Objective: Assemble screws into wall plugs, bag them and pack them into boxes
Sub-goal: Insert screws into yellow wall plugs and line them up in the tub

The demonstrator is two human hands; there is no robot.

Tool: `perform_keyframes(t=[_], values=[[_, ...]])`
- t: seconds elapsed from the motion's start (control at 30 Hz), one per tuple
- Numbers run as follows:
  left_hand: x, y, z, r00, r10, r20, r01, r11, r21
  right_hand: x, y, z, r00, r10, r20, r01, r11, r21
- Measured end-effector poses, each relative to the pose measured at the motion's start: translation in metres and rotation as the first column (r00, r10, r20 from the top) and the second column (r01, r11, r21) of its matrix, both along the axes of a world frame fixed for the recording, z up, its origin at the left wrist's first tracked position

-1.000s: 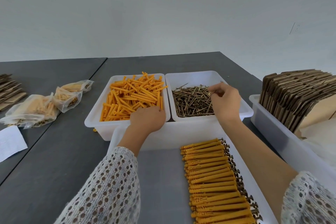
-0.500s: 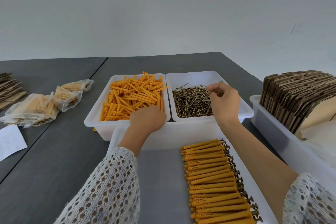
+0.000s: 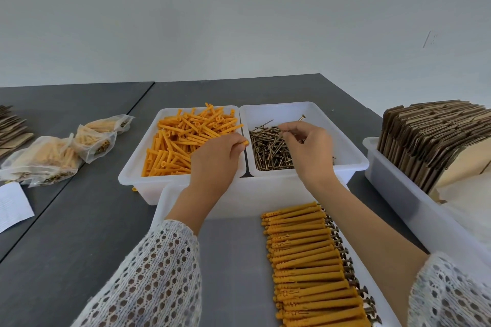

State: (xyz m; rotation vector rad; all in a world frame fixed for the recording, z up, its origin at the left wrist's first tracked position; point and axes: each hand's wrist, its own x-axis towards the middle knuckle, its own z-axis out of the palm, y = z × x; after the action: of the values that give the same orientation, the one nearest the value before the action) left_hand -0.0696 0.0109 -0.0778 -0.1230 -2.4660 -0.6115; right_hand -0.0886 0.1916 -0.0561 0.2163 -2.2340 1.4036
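- Wall plugs (image 3: 183, 141) are lying heaped in the left white tub (image 3: 132, 167), beside the tub of screws (image 3: 268, 151) on the grey table (image 3: 79, 220).
- Finished plugs (image 3: 305, 260) are sitting in a row in the near tray (image 3: 164, 194).
- Left hand (image 3: 215, 159) is hovering over the tub's edge, fingers curling round one orange plug (image 3: 245, 143).
- Right hand (image 3: 310, 151) is pinching a thin screw (image 3: 292, 126) above the pile.

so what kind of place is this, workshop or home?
Most likely a small hand-packing workstation, not a home. Bulk orange wall plugs and screws sit in separate white bins, assembled sets lie lined up in a tray, filled bags lie to the left, and flattened cardboard boxes stand ready.
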Motion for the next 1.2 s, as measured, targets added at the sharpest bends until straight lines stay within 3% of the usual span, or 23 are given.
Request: perform_keyframes(t=[0.13,0.3,0.5,0.63,0.93,1.2], values=[[0.003,0.005,0.004,0.991,-0.016,-0.135,0.013,1.000,-0.022,0.003,-0.005,-0.002,0.998,0.015,-0.059,-0.012,0.998,0.059],[0.005,0.010,0.014,0.936,-0.016,-0.352,0.041,0.997,0.064,0.003,-0.006,-0.001,1.000,-0.001,-0.028,0.001,1.000,-0.019],[0.006,0.010,0.014,0.964,-0.127,-0.235,0.207,0.910,0.360,0.001,0.001,0.002,0.995,-0.050,0.088,0.070,0.970,-0.235],[0.007,0.012,0.014,0.976,-0.184,-0.117,0.217,0.864,0.454,0.001,0.006,0.004,0.988,-0.049,0.145,0.098,0.929,-0.357],[0.014,0.014,0.024,0.978,-0.192,-0.077,0.205,0.843,0.498,-0.004,0.011,0.007,0.974,-0.018,0.226,0.152,0.792,-0.592],[0.015,0.015,0.026,0.979,-0.195,-0.049,0.194,0.846,0.497,-0.005,0.013,0.008,0.970,-0.014,0.243,0.176,0.730,-0.660]])
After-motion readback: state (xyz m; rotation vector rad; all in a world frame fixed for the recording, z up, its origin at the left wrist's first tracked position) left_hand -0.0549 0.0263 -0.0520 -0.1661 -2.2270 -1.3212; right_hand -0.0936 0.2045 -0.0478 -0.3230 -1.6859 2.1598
